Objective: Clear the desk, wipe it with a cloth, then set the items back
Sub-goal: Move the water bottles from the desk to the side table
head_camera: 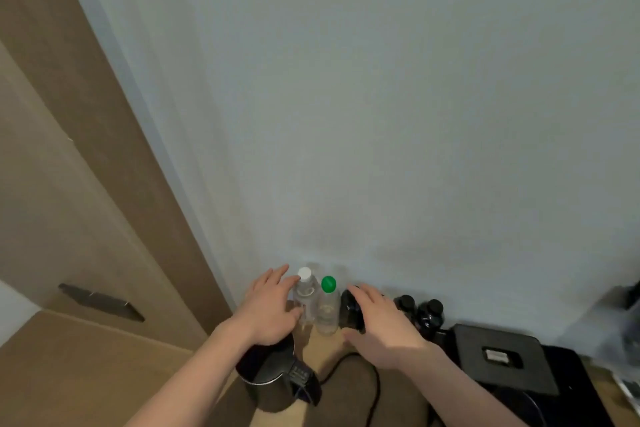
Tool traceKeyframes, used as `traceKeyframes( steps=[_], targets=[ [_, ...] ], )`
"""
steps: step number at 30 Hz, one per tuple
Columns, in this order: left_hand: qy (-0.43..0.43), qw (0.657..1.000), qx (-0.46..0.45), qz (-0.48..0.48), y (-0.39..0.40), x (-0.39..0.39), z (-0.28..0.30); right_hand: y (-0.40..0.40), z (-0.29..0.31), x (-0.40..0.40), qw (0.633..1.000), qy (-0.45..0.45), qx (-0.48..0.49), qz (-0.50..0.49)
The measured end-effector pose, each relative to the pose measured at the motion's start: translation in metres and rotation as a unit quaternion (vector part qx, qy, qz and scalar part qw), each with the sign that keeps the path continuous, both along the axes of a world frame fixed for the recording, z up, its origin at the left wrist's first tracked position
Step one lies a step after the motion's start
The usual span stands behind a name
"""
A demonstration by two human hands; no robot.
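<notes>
Two clear plastic bottles stand against the wall at the back of the wooden desk [322, 347]: one with a white cap [305, 295] and one with a green cap [327, 305]. My left hand [272, 308] is beside the white-capped bottle, fingers spread and touching its left side. My right hand [379, 322] is spread over a dark bottle [351, 314] just right of the green-capped one, thumb below it; the grip is not closed. Under my left wrist sits a black electric kettle [277, 381].
Two more dark bottles [429, 314] stand along the wall to the right. A black box-like device [502, 357] lies at the right, and a black cable [370, 378] loops across the desk. A brown cardboard box [69, 357] stands at the left.
</notes>
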State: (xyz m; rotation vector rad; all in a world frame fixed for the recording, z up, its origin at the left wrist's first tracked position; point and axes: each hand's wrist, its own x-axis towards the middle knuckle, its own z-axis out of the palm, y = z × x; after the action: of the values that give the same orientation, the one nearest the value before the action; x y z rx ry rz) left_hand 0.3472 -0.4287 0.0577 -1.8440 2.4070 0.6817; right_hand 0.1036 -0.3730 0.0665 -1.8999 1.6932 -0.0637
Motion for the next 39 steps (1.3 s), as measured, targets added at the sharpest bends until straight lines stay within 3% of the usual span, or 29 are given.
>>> traceKeyframes(
  steps=[11, 16, 24, 27, 31, 39],
  targets=[
    [0.045, 0.998, 0.026, -0.029, -0.070, -0.006, -0.047, -0.059, -0.039, 0.033, 0.999, 0.043, -0.033, -0.010],
    [0.058, 0.998, -0.010, -0.035, -0.074, -0.004, -0.058, -0.069, -0.052, 0.050, 0.999, 0.046, -0.015, -0.006],
    [0.032, 0.999, -0.031, -0.027, -0.071, -0.005, -0.067, -0.061, -0.062, 0.054, 0.995, 0.049, -0.068, -0.060],
    [0.045, 0.998, -0.038, 0.002, -0.066, -0.003, -0.058, -0.057, -0.064, 0.051, 0.994, 0.032, -0.072, -0.077],
    [0.104, 0.991, -0.084, 0.031, -0.052, 0.002, -0.030, -0.051, -0.041, 0.043, 0.987, -0.055, -0.091, -0.122],
    [0.266, 0.942, -0.207, 0.011, 0.007, 0.007, 0.057, -0.005, 0.048, 0.037, 0.956, -0.141, -0.206, -0.156]
  ],
)
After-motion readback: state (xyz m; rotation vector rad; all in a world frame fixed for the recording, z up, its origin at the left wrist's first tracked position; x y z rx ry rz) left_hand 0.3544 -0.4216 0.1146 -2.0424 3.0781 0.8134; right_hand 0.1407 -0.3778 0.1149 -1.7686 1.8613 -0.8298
